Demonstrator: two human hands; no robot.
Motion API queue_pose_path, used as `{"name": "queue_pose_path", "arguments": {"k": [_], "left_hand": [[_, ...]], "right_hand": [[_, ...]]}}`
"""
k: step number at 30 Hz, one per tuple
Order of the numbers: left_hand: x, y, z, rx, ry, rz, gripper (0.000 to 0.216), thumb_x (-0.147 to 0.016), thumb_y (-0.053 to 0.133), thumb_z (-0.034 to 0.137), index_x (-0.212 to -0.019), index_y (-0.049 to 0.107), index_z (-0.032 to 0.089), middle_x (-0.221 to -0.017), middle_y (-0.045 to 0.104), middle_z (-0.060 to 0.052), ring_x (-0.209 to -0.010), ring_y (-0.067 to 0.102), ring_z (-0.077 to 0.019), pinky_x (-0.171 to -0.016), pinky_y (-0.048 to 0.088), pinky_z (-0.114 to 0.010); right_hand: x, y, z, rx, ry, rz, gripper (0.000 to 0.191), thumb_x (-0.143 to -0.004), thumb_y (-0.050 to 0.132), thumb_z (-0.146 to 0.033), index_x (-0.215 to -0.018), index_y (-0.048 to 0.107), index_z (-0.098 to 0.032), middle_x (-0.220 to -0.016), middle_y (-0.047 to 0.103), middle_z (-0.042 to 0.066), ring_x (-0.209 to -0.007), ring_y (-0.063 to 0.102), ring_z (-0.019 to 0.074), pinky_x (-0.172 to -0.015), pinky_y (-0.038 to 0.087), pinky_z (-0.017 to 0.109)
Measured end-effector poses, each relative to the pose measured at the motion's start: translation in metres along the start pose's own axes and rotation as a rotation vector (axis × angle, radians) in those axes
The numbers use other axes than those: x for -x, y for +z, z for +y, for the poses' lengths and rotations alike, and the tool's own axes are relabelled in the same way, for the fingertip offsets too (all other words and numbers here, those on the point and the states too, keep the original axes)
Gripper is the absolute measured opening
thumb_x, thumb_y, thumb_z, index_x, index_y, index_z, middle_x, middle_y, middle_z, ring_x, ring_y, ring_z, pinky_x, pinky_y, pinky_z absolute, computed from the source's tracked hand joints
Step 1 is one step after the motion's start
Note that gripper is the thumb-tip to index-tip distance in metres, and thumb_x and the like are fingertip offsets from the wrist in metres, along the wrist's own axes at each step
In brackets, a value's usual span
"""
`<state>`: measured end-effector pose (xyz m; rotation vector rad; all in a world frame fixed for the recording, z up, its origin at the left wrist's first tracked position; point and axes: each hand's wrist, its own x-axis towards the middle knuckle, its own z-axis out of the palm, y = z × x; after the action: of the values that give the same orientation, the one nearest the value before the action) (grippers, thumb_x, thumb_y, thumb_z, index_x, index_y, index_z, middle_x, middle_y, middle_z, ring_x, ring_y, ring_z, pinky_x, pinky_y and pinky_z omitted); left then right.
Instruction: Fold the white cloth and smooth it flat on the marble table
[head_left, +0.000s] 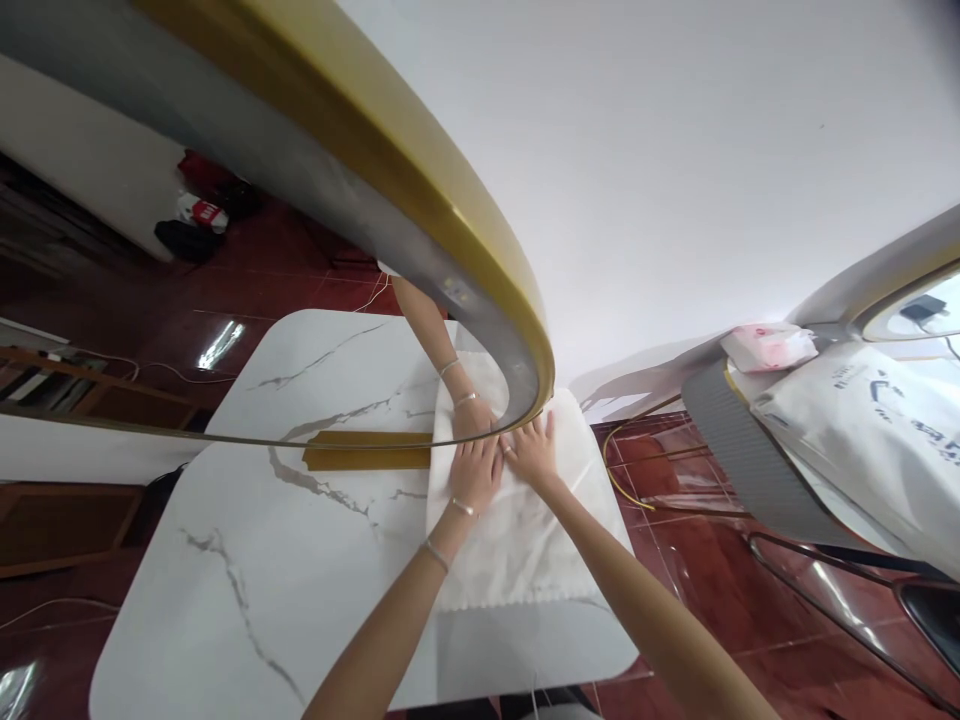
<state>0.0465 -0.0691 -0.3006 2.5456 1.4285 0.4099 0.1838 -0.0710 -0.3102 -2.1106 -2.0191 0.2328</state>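
A white cloth (517, 545) with a scalloped edge lies spread on the marble-patterned table. My left hand (477, 475), with two bracelets on its wrist, rests flat on it, fingers stretched toward the mirror's lower edge. Right beside it, my right hand (532, 452) also lies palm down on the cloth, fingers spread. The fingertips of both hands are close to the oval mirror, whose thick gold frame (480, 225) rises over the table. The mirror's glass reflects my left arm and hand. Neither hand visibly holds anything.
A gold strip (367, 455) lies at the mirror's foot on the white table (300, 590). At right, a grey chair (739, 470) bears a white printed bag (877, 430) and a pink-white packet (769, 347). A white wall (675, 170) stands behind; the floor is red tile.
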Motion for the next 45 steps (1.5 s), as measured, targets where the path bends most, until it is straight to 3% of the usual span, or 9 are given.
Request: {"name": "queue_pose_path", "arguments": {"k": [4, 7, 16, 19, 24, 29, 33, 36, 45], "left_hand": [[0.058, -0.006, 0.010, -0.060, 0.047, 0.039, 0.054, -0.094, 0.041, 0.028, -0.146, 0.034, 0.015, -0.155, 0.031, -0.011, -0.145, 0.022, -0.0256, -0.116, 0.027, -0.043], [0.071, -0.005, 0.009, -0.090, 0.054, 0.037, 0.055, -0.094, 0.040, 0.027, -0.147, 0.032, 0.017, -0.156, 0.027, -0.011, -0.146, 0.019, -0.0254, -0.115, 0.027, -0.044], [-0.040, 0.010, 0.013, 0.033, -0.002, -0.089, 0.051, -0.093, 0.040, 0.031, -0.141, 0.042, 0.014, -0.147, 0.042, -0.015, -0.138, 0.036, -0.0301, -0.111, 0.033, -0.046], [-0.050, 0.011, 0.021, 0.050, -0.012, -0.096, 0.047, -0.095, 0.037, 0.028, -0.140, 0.043, 0.015, -0.147, 0.042, -0.014, -0.139, 0.034, -0.0296, -0.111, 0.033, -0.046], [0.040, -0.001, 0.034, -0.021, -0.080, -0.001, 0.055, -0.093, 0.044, 0.041, -0.144, 0.039, 0.022, -0.156, 0.027, -0.014, -0.144, 0.024, -0.0316, -0.114, 0.025, -0.053], [0.169, -0.012, 0.048, -0.107, -0.084, -0.011, 0.066, -0.090, 0.050, 0.041, -0.150, 0.027, 0.027, -0.157, 0.023, -0.011, -0.145, 0.020, -0.0293, -0.113, 0.028, -0.051], [0.217, -0.013, 0.056, -0.142, -0.066, -0.002, 0.068, -0.087, 0.053, 0.038, -0.150, 0.029, 0.027, -0.157, 0.024, -0.010, -0.144, 0.025, -0.0302, -0.111, 0.030, -0.048], [0.200, -0.007, 0.051, -0.118, -0.063, 0.030, 0.066, -0.088, 0.053, 0.037, -0.149, 0.031, 0.026, -0.158, 0.020, -0.010, -0.144, 0.023, -0.0318, -0.113, 0.026, -0.050], [0.052, 0.008, 0.015, -0.050, -0.053, 0.027, 0.060, -0.089, 0.053, 0.043, -0.144, 0.041, 0.022, -0.157, 0.023, -0.014, -0.144, 0.020, -0.0344, -0.115, 0.022, -0.053]], "right_hand": [[0.065, 0.002, -0.003, -0.013, -0.079, 0.086, 0.054, -0.097, 0.033, -0.041, -0.149, 0.029, -0.025, -0.157, 0.023, 0.007, -0.146, 0.016, 0.0257, -0.116, 0.013, 0.053], [0.093, 0.003, 0.010, 0.003, -0.024, 0.148, 0.057, -0.097, 0.034, -0.043, -0.150, 0.025, -0.025, -0.158, 0.020, 0.007, -0.146, 0.014, 0.0263, -0.115, 0.017, 0.052], [0.007, -0.010, 0.074, 0.074, 0.065, 0.115, 0.053, -0.097, 0.032, -0.042, -0.146, 0.036, -0.023, -0.154, 0.031, 0.008, -0.142, 0.024, 0.0275, -0.115, 0.018, 0.052], [-0.001, -0.017, 0.082, 0.037, 0.052, 0.155, 0.051, -0.097, 0.033, -0.040, -0.142, 0.042, -0.018, -0.150, 0.037, 0.012, -0.140, 0.030, 0.0288, -0.113, 0.022, 0.052], [0.064, -0.018, 0.071, -0.009, 0.030, 0.238, 0.047, -0.098, 0.032, -0.035, -0.140, 0.044, -0.019, -0.143, 0.047, 0.012, -0.136, 0.036, 0.0264, -0.110, 0.031, 0.046], [0.180, -0.015, 0.039, 0.071, -0.017, 0.106, 0.068, -0.095, 0.037, -0.048, -0.153, 0.011, -0.024, -0.157, 0.022, 0.010, -0.145, 0.017, 0.0299, -0.114, 0.015, 0.057], [0.232, -0.013, 0.022, 0.131, -0.008, 0.080, 0.072, -0.093, 0.039, -0.051, -0.153, 0.008, -0.028, -0.157, 0.021, 0.010, -0.145, 0.015, 0.0337, -0.111, 0.008, 0.065], [0.214, -0.012, 0.029, 0.162, -0.035, 0.078, 0.071, -0.094, 0.037, -0.051, -0.153, 0.006, -0.027, -0.158, 0.018, 0.009, -0.146, 0.012, 0.0325, -0.112, 0.010, 0.064], [0.070, -0.019, 0.069, 0.199, 0.046, 0.002, 0.063, -0.096, 0.029, -0.054, -0.152, 0.017, -0.027, -0.159, 0.013, 0.006, -0.147, 0.007, 0.0287, -0.112, 0.016, 0.060]]}}
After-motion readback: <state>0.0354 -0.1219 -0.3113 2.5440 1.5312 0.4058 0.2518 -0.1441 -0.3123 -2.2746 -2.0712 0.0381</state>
